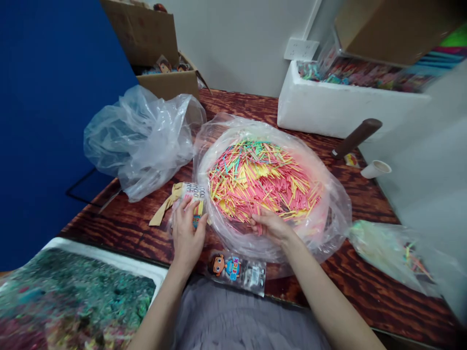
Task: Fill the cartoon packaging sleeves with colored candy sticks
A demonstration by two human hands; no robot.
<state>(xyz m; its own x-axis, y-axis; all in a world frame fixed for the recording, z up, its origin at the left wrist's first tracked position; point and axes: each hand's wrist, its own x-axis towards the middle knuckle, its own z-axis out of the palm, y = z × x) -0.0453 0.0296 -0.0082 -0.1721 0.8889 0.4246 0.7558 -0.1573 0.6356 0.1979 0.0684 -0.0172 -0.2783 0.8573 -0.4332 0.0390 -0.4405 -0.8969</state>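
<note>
Pink, yellow and green sticks (270,187) fill a wide round heap ringed by clear plastic (337,194), in the middle of the frame on the dark red, streaked tabletop (368,262). At the heap's near edge, the right hand (275,227) pinches a few pink sticks (259,223) between thumb and fingers. The left hand (188,238), left of the heap, has its fingers spread over a printed packet (196,191); how firmly it presses, I cannot tell. A tan strip (162,210) sticks out beside that packet.

Nearest the person, at bottom centre, lies a clear packet (233,268) with a cartoon figure and the word "Stick". A crumpled plastic bag (146,141) sits at upper left, in front of an open cardboard box (170,83). At upper right are a white foam box (328,109), a brown cylinder (357,138) and a paper cup (375,168). Another clear bag (386,250) lies at lower right.
</note>
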